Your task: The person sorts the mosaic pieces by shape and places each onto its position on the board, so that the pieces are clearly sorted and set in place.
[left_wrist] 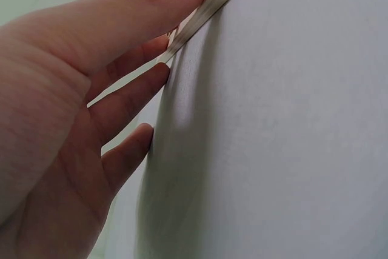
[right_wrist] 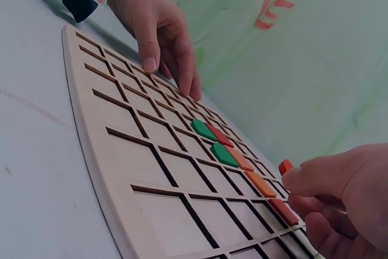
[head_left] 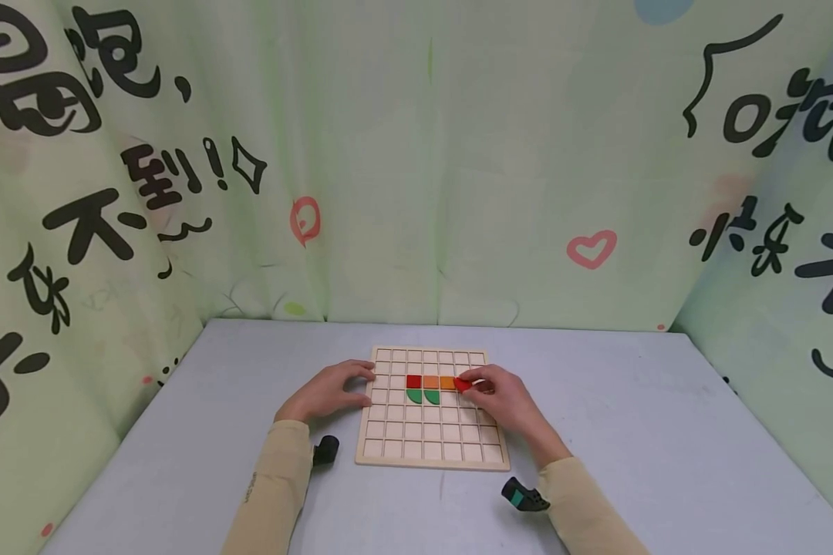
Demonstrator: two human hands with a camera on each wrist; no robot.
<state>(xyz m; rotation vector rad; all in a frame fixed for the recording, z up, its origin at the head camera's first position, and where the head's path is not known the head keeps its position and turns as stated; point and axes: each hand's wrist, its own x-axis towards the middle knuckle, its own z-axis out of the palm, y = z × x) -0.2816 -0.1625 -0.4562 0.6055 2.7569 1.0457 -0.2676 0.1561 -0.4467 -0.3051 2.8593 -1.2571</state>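
A wooden grid board (head_left: 451, 432) lies flat on the table, with coloured pieces in some cells. One row holds a red square (head_left: 413, 381), an orange square (head_left: 430, 382), a lighter orange square (head_left: 447, 383) and, in the right wrist view, a red piece (right_wrist: 283, 211). Two green rounded pieces (head_left: 432, 396) sit in the row nearer me. My right hand (head_left: 505, 395) pinches a small red piece (right_wrist: 285, 166) between thumb and finger, just over the row's right end; its shape is mostly hidden. Thumb and fingers of my left hand (head_left: 328, 391) rest along the board's left edge.
The board stands on a pale table (head_left: 597, 432). Curtains (head_left: 500, 193) with dark lettering and pink drawings surround its back and sides. A black strap end (head_left: 325, 450) hangs by the left wrist, and a black and green device (head_left: 525, 495) by the right.
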